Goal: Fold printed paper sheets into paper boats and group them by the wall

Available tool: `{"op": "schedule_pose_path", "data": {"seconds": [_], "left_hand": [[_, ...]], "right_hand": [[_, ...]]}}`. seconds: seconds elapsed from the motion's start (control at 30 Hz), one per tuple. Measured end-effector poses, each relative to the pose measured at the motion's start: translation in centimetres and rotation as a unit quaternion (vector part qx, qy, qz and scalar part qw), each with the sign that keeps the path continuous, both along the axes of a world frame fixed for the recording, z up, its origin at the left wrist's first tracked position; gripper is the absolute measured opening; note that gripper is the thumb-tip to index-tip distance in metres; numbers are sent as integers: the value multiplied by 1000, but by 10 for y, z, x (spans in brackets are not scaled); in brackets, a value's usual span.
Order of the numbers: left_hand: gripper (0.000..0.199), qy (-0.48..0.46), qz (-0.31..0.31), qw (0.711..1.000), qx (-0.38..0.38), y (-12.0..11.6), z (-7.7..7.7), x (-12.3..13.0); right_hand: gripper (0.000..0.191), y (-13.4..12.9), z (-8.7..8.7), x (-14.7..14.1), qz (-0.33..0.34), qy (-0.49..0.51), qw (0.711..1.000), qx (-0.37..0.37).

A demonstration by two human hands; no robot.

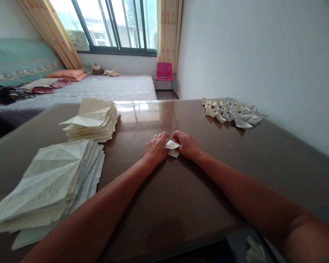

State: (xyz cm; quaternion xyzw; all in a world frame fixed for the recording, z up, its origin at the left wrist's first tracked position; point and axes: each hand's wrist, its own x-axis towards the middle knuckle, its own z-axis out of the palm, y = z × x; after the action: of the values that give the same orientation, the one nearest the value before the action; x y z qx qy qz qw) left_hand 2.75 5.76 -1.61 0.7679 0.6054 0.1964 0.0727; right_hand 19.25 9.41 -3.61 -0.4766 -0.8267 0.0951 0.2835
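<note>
A small piece of folded paper [173, 145], white and angular, is held between my two hands just above the brown tabletop. My left hand [157, 148] grips its left side with the fingers curled over. On the opposite side, my right hand [186, 145] pinches the paper's right corner. The fingertips of both hands come close together behind the paper and partly hide it. A lower flap of the paper hangs toward me, near the glossy surface.
Printed creased sheets [52, 175] lie stacked at the left front, with a cream paper stack [94, 122] behind. Several folded paper shapes [233, 111] cluster at the far right, near the wall. Beyond the table [153, 197] are a bed [126, 86] and a pink chair [165, 71].
</note>
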Motion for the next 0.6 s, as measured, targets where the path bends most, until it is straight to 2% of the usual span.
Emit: {"op": "schedule_pose_path", "data": {"seconds": [0.2,0.43,0.6], "left_hand": [[16,13,-93,995,29,0,-2,-14],[23,53,-143,987,50,-1,0,-19],[25,75,-182,979,51,1,3,-22]], "right_hand": [[19,5,0,8,46,2,999,-13],[34,7,19,31,157,-43,987,-5],[18,10,29,44,256,-80,963,-35]]}}
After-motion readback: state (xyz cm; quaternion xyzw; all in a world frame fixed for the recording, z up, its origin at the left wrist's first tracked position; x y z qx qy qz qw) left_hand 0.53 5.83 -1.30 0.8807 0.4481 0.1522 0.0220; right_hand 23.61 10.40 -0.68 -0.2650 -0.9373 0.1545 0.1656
